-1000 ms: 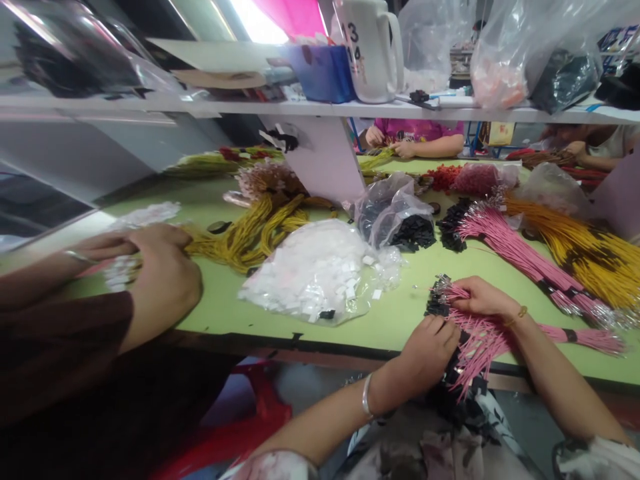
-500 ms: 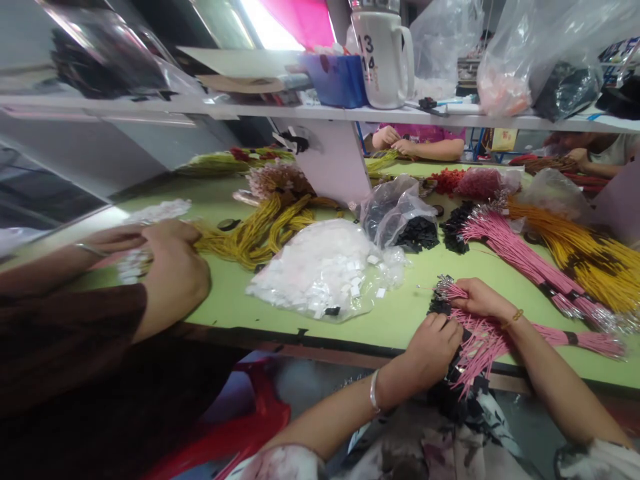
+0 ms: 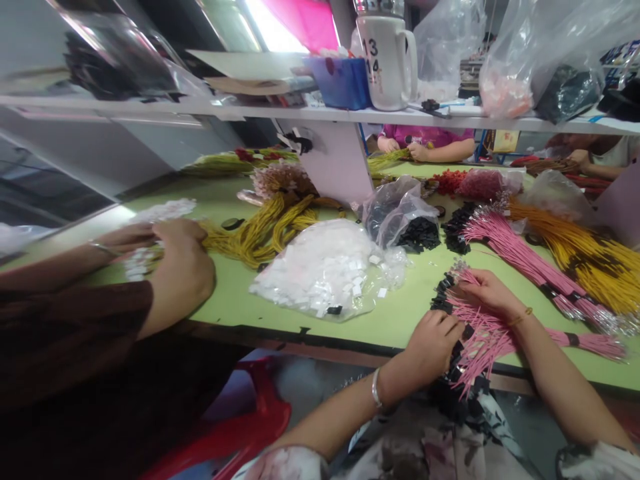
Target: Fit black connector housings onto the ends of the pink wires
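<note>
My left hand point(image 3: 436, 341), with a silver bangle at the wrist, is closed at the table's front edge beside black connectors point(image 3: 441, 297); what its fingers pinch is too small to make out. Just up and to the right, my right hand point(image 3: 487, 292) is closed on a bunch of thin pink wires point(image 3: 483, 333) with silvery tips. The pink wires fan out below both hands, over the table edge. More black pieces point(image 3: 457, 397) lie on my lap under the left hand.
Left of my hands lies a clear bag of white connectors point(image 3: 320, 267). Behind are black connectors point(image 3: 419, 235), a pink wire bundle point(image 3: 530, 260) and yellow-orange wires point(image 3: 590, 260). A co-worker's hands point(image 3: 183, 257) work at the left. A shelf point(image 3: 240, 112) crosses above, holding a mug point(image 3: 387, 63).
My right hand has shifted slightly upward with the wire tips. My left hand has barely moved. Across the table, a person's hands have moved apart a little.
</note>
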Tool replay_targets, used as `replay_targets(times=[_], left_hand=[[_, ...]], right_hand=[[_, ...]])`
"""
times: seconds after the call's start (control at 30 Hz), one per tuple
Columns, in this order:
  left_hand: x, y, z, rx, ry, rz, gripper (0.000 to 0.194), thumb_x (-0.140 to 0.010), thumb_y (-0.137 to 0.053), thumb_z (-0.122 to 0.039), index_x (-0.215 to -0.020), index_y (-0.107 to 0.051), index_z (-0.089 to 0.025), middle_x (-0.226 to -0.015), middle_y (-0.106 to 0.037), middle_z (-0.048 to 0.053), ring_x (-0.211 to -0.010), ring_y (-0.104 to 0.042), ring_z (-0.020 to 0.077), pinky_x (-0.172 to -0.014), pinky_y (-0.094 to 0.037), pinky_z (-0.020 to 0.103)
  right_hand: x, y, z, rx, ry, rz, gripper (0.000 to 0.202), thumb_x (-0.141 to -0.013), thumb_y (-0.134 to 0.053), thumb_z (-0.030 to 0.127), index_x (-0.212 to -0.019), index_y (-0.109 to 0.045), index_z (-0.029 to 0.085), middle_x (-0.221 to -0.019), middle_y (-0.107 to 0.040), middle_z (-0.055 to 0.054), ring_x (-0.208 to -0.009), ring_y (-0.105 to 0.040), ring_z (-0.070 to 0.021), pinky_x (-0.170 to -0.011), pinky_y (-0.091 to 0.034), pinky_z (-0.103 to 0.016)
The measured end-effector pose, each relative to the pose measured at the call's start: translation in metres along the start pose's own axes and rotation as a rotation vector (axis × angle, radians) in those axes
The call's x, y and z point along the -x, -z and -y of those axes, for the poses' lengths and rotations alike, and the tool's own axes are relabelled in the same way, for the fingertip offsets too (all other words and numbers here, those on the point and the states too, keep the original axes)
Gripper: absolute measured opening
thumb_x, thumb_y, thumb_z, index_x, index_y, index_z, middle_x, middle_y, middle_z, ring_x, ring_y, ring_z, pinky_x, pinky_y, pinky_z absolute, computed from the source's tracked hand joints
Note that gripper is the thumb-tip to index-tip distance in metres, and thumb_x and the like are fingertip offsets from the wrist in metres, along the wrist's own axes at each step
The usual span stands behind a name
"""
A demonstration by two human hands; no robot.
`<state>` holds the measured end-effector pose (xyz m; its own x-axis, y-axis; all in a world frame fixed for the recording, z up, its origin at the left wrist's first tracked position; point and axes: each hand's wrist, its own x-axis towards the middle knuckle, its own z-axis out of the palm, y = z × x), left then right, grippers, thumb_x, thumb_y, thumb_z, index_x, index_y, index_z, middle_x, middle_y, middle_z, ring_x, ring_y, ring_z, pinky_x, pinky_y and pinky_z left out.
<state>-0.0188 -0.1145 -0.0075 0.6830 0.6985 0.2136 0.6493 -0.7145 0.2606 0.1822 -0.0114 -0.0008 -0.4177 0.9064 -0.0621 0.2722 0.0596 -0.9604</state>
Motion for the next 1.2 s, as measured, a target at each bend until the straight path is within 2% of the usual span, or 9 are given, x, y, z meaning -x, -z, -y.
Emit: replay_targets(times=[0.13,0.27,0.37,0.5,0.73,0.87,0.97,1.1,1.2], left_hand=[[-0.007,0.005,0.009,0.264,0.071,-0.261,0.032,-0.096,-0.049,-0.027,-0.125,-0.059,-0.019,-0.131,-0.059,0.013,-0.115,-0.056,0.0233,-0.099,-0.049,0.041],[-0.032,0.012,0.029,0.533,0.291,-0.484,0.035,-0.095,-0.052,-0.03,-0.127,-0.06,-0.02,-0.13,-0.058,0.013,-0.121,-0.056,0.0227,-0.103,-0.049,0.041],[-0.057,0.008,0.047,0.786,0.411,-0.478,0.039,-0.089,-0.058,-0.028,-0.126,-0.06,-0.016,-0.129,-0.06,0.015,-0.105,-0.063,0.02,-0.091,-0.054,0.035],[-0.078,-0.002,0.058,1.025,0.488,-0.348,0.019,-0.088,-0.057,-0.026,-0.096,-0.067,-0.011,-0.084,-0.069,0.007,-0.072,-0.063,0.0145,-0.07,-0.051,0.027],[-0.049,0.011,0.033,0.548,0.35,-0.223,0.015,-0.089,-0.053,-0.021,-0.091,-0.068,-0.018,-0.088,-0.07,0.004,-0.082,-0.061,0.0175,-0.077,-0.046,0.03],[-0.027,0.011,0.011,0.197,0.017,-0.018,0.015,-0.09,-0.053,-0.022,-0.091,-0.067,-0.018,-0.09,-0.069,0.007,-0.089,-0.059,0.0212,-0.083,-0.044,0.035],[-0.018,0.009,0.002,0.114,-0.121,0.065,0.015,-0.09,-0.052,-0.023,-0.091,-0.066,-0.017,-0.089,-0.067,0.009,-0.091,-0.057,0.022,-0.083,-0.044,0.037],[-0.024,0.018,0.016,0.373,-0.055,-0.103,0.023,-0.093,-0.054,-0.034,-0.101,-0.068,-0.018,-0.097,-0.069,0.009,-0.094,-0.059,0.0196,-0.086,-0.046,0.034],[-0.046,0.027,0.052,0.501,0.266,-0.309,0.03,-0.097,-0.046,-0.033,-0.091,-0.071,-0.018,-0.092,-0.07,0.008,-0.087,-0.06,0.0186,-0.081,-0.048,0.032]], right_hand=[[0.0,0.005,0.003,-0.114,0.026,-0.094,0.032,-0.077,-0.071,0.043,-0.071,-0.05,0.019,-0.067,-0.047,0.004,-0.062,-0.041,-0.0116,-0.059,-0.035,-0.025],[0.002,0.007,0.006,-0.142,0.022,-0.084,0.033,-0.077,-0.07,0.044,-0.071,-0.051,0.019,-0.062,-0.042,0.005,-0.057,-0.035,-0.0104,-0.054,-0.03,-0.024],[0.002,0.006,0.005,-0.153,0.034,-0.083,0.036,-0.075,-0.071,0.046,-0.069,-0.049,0.019,-0.061,-0.04,0.005,-0.056,-0.032,-0.0097,-0.053,-0.028,-0.024],[0.0,0.007,0.001,-0.128,0.044,-0.125,0.035,-0.075,-0.071,0.047,-0.069,-0.052,0.018,-0.062,-0.044,0.005,-0.057,-0.036,-0.0104,-0.055,-0.03,-0.025],[-0.002,0.015,0.003,0.093,0.129,-0.318,0.028,-0.082,-0.063,0.042,-0.069,-0.058,0.018,-0.063,-0.051,0.001,-0.059,-0.043,-0.0138,-0.057,-0.035,-0.027],[0.002,0.031,0.01,-0.136,0.172,-0.584,0.028,-0.08,-0.066,0.039,-0.067,-0.049,0.022,-0.058,-0.043,0.004,-0.051,-0.035,-0.0115,-0.05,-0.03,-0.027],[0.003,0.038,0.014,-0.293,0.194,-0.625,0.031,-0.077,-0.07,0.038,-0.066,-0.045,0.023,-0.054,-0.039,0.006,-0.048,-0.03,-0.0102,-0.049,-0.029,-0.027],[-0.001,0.03,0.009,-0.236,0.113,-0.485,0.035,-0.074,-0.073,0.042,-0.064,-0.046,0.022,-0.055,-0.041,0.005,-0.049,-0.033,-0.0099,-0.048,-0.027,-0.026],[-0.005,0.019,0.004,-0.15,0.055,-0.384,0.038,-0.074,-0.073,0.046,-0.063,-0.047,0.021,-0.057,-0.043,0.004,-0.05,-0.033,-0.0098,-0.048,-0.025,-0.025]])
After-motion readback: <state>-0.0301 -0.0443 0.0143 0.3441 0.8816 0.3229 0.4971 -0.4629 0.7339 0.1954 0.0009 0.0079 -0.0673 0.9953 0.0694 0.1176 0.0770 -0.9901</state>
